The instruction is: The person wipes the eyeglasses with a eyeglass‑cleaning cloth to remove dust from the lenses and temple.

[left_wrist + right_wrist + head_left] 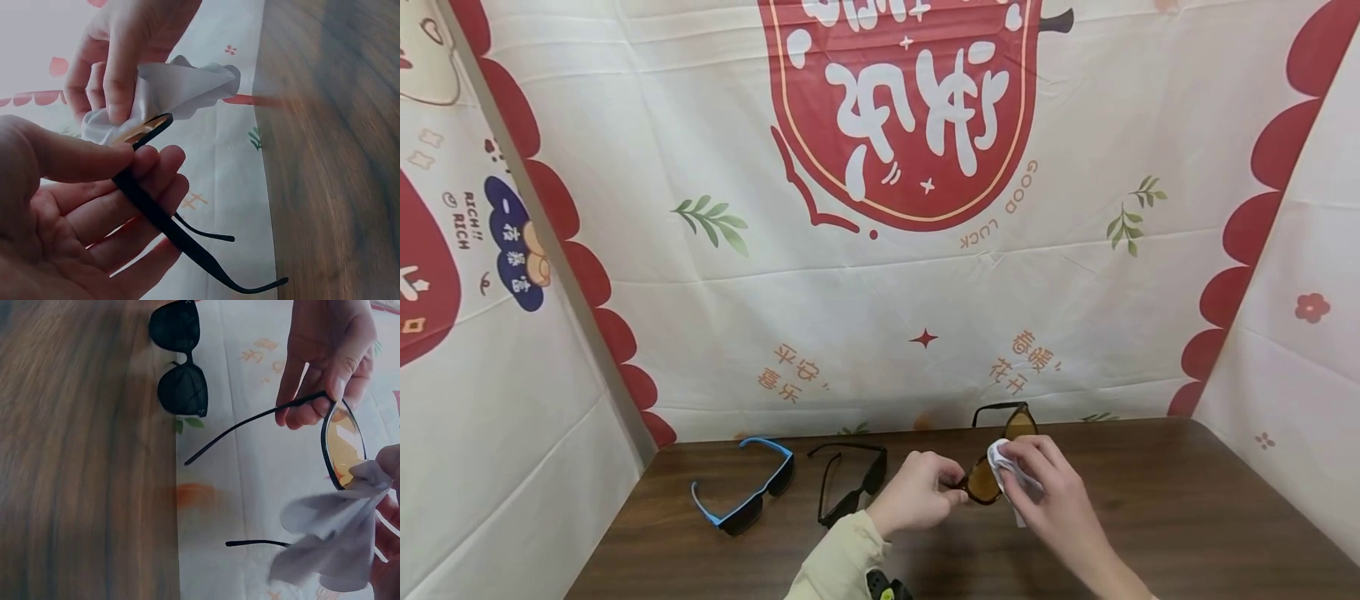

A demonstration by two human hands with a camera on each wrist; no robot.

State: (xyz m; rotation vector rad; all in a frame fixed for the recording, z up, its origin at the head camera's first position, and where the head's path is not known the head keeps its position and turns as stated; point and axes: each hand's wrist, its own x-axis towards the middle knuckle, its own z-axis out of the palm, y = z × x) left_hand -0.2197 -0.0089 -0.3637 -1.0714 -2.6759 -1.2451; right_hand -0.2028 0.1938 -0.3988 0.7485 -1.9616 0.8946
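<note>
L hand (pixel 917 493) pinches amber glasses (pixel 982 483) by one corner, over the table (pixel 1135 500); R hand (pixel 1056 492) grips white cloth (pixel 334 534) at one lens (pixel 344 442). Wiping seems in progress, prob. unfinished. Blue glasses (pixel 745 515) & black glasses (pixel 846 506) lie beside; whether they are already wiped, I can't tell.

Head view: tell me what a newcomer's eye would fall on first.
The big red emblem at the top of the backdrop would likely catch the eye first. Below it, over the brown table, the left hand grips amber-lensed sunglasses while the right hand holds a white cloth against them. Blue-framed sunglasses and a black pair lie to the left.
</note>
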